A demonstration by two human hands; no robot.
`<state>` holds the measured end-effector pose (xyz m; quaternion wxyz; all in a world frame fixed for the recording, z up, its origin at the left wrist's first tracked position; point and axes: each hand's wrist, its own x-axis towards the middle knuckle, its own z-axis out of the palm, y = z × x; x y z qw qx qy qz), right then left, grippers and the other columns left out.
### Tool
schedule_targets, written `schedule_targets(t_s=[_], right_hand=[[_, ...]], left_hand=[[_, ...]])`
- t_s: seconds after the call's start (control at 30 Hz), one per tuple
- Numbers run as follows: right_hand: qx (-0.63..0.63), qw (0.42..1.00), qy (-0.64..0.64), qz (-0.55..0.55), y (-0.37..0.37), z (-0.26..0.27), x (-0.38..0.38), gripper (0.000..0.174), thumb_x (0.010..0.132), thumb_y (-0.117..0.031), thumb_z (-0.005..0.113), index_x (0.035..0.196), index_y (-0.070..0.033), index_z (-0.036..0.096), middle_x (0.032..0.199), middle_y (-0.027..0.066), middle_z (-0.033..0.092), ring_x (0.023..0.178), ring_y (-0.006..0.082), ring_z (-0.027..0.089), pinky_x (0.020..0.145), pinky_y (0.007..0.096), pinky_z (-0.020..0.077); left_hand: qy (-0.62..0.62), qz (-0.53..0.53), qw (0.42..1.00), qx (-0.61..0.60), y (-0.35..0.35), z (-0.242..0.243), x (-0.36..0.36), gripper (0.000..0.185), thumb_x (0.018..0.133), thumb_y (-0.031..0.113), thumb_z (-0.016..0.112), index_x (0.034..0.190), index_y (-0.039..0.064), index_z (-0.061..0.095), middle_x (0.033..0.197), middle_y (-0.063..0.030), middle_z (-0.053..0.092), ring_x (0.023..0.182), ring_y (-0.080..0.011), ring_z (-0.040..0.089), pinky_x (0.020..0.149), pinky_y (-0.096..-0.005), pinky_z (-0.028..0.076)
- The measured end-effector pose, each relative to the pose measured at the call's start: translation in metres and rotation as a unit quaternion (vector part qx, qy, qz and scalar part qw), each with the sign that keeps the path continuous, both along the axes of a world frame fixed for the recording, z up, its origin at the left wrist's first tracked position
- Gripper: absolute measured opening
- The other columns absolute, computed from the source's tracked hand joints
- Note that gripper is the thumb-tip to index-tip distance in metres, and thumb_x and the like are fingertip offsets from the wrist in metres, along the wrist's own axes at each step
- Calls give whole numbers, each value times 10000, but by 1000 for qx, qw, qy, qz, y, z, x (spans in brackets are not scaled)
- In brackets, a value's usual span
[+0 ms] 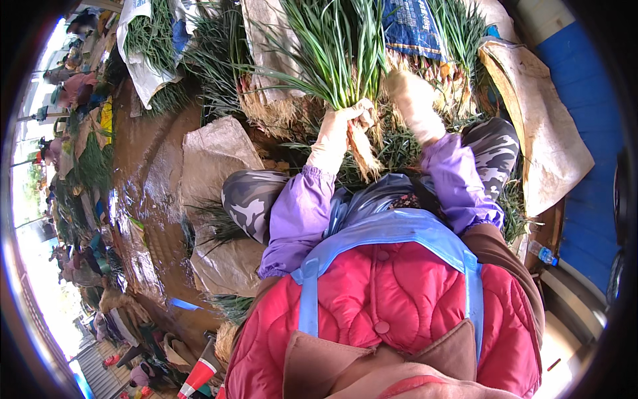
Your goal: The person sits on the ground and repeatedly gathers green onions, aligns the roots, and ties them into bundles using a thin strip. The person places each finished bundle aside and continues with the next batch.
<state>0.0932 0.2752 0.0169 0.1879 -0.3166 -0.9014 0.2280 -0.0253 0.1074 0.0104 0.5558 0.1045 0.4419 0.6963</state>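
My left hand, in a pale glove, is closed around the lower stems of a bunch of long green leafy stalks, likely scallions. Their pale roots hang below my fist, and the leaves fan upward. To the right, my right hand, also gloved, is raised beside the bunch. It is blurred, and its fingers are partly lost against the leaves and roots behind. Under both hands lie more loose green leaves, between my knees.
Rooted bundles are stacked ahead, partly under woven sacks. A tan sack lies by my left knee, another on the right. Wet brown floor stretches left, with people beyond. A plastic bottle lies near the blue wall.
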Motion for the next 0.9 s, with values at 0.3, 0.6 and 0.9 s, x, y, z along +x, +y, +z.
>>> schedule_targets(t_s=[0.3,0.6,0.9], right_hand=[[-287,956,30,58,4,-2,-20,501,930,-383,624,1235,12,582,1138,160,669,1014,217,650,872,301,524],[71,997,39,13,-7,-3,-23,147,929,-246,598,942,-150,708,743,32,693,632,142,660,606,296,548],[-73,969,-171,-164,53,-15,28,237,880,-321,617,894,-104,712,858,167,706,806,324,696,742,411,544]], left_hand=[[165,58,977,-122,3,-15,-3,163,824,88,693,961,0,695,772,-36,686,560,-91,533,529,-227,423],[48,53,993,-90,0,0,1,173,892,146,630,939,-15,669,701,-67,630,549,-138,563,509,-280,474],[-19,83,996,6,3,8,-2,187,874,48,638,1051,-13,625,837,-97,665,660,-170,603,591,-272,485]])
